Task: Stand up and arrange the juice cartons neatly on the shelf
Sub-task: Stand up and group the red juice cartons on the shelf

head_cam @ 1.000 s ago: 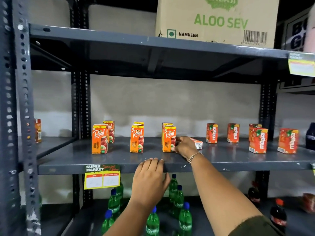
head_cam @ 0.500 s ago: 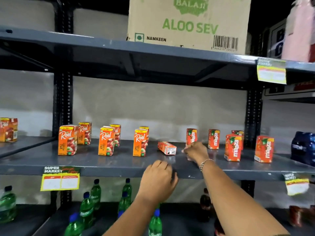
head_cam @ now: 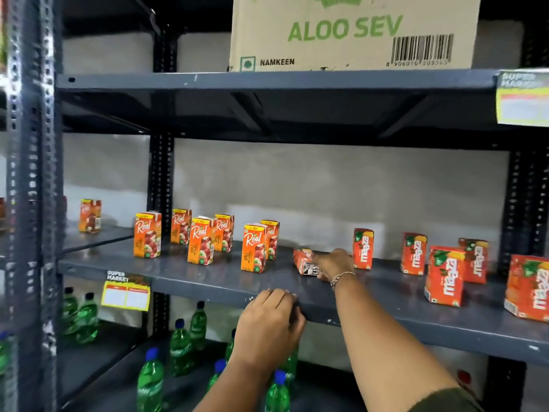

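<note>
A grey metal shelf carries several upright orange Real cartons on its left part and several upright red Maaza cartons on its right part. Between the two groups one red carton lies on its side. My right hand rests on that fallen carton, fingers curled over its right end. My left hand holds the shelf's front edge, fingers hooked over the lip.
A cardboard box marked Aloo Sev stands on the shelf above. Green soda bottles fill the shelf below. A perforated steel upright stands at the left. A yellow price tag hangs from the shelf edge.
My right hand went from the Maaza carton to the fallen carton on its left and closed on it. My left hand stays on the shelf edge. The view shifted closer and leftward.
</note>
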The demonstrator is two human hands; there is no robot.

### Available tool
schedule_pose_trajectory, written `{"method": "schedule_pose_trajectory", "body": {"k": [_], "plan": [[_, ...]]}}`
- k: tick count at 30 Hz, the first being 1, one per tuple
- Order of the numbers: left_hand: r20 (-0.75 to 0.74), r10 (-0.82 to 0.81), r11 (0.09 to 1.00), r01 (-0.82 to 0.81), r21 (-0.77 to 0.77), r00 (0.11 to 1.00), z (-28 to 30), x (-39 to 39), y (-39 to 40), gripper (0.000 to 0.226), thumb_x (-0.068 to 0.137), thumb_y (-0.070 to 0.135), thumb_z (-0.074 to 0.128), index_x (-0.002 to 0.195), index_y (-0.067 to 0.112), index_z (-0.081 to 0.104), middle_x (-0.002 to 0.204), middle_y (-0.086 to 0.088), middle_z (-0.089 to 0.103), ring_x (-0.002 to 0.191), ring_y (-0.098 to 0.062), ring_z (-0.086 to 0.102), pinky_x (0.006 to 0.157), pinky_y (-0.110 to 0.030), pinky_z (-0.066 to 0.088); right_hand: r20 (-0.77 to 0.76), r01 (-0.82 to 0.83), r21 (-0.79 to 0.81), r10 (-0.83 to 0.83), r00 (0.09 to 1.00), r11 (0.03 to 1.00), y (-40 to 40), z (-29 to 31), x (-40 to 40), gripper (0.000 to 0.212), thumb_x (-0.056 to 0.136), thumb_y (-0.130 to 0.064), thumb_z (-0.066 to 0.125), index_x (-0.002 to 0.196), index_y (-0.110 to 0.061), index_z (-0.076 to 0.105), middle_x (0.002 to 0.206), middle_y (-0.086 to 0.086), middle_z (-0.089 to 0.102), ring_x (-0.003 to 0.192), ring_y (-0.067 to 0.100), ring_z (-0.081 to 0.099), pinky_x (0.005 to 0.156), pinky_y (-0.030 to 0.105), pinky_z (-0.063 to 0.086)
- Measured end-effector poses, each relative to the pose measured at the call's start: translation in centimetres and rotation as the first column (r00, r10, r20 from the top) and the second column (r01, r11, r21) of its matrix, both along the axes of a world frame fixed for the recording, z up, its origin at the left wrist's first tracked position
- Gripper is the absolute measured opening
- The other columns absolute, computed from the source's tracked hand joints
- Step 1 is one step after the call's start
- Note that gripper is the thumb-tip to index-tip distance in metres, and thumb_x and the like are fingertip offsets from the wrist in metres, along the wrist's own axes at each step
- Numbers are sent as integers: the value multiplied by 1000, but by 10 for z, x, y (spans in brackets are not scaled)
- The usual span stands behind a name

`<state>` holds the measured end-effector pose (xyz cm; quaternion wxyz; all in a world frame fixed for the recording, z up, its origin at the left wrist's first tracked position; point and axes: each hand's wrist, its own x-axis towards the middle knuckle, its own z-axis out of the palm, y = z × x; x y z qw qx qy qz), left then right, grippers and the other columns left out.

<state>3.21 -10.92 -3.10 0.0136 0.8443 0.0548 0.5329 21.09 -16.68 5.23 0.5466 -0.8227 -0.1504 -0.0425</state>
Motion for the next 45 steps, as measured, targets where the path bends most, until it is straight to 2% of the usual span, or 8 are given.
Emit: {"method": "schedule_pose_trajectory", "body": {"k": [7,12,15,19,24,32,41,45], "plan": [[27,33,997,-31,-64,999,-1,1,-3,14,75,25,63,81,15,71,77,4,69,74,-17,64,65,-26,50,-63,-117,17,118,991,993,-4,0,-1,19,77,-19,78,76,-6,64,75,12,66,48,16,53,46,24,40],[9,28,997,-27,-74,1000,-1,0,-7,15,75,24,65,84,15,73,79,5,70,76,-15,65,65,-24,51,-59,-220,75,225,973,973,-14,-4,1,27,70,-9,82,93,-5,68,102,11,71,87,24,65,90,37,52],[-8,22,997,-23,-80,1000,-1,-1,-5,16,76,24,64,85,14,73,80,4,71,77,-15,65,66,-24,52,-63,-245,36,247,967,969,-15,-4,-3,46,65,-5,83,108,-1,68,111,13,72,103,28,67,99,41,49],[-44,18,997,-22,-78,999,1,-2,-3,17,76,26,65,85,14,73,81,4,71,77,-16,65,65,-27,52,39,-166,-122,172,984,979,-18,-5,-21,49,63,-18,86,108,-7,70,110,5,72,104,24,66,89,29,49],[-41,-15,999,12,-53,999,0,-3,-7,18,75,26,65,85,13,72,80,1,71,74,-21,65,64,-30,52,99,-44,-119,55,994,992,-35,-5,-41,45,65,-18,85,106,-6,73,110,10,73,102,22,68,78,23,47],[-140,36,999,-34,17,989,10,0,10,35,83,40,49,70,13,67,68,-3,65,68,-26,61,58,-35,49,136,71,-184,-46,990,980,-62,13,-46,33,75,-10,77,106,-1,70,114,13,70,108,28,65,90,28,49],[-179,-157,965,189,180,971,21,24,-49,32,81,40,49,75,16,70,74,2,67,76,-20,63,63,-33,51,86,175,-235,-158,984,956,-135,14,-41,30,74,-6,77,102,-1,70,104,9,71,98,25,64,83,25,48],[-188,-153,973,181,141,970,8,32,-61,32,82,42,49,81,17,69,79,3,66,76,-18,62,64,-32,51,105,160,-207,-140,985,965,-140,3,-32,15,75,-6,75,72,-16,64,107,12,72,100,26,65,87,29,48]]}}
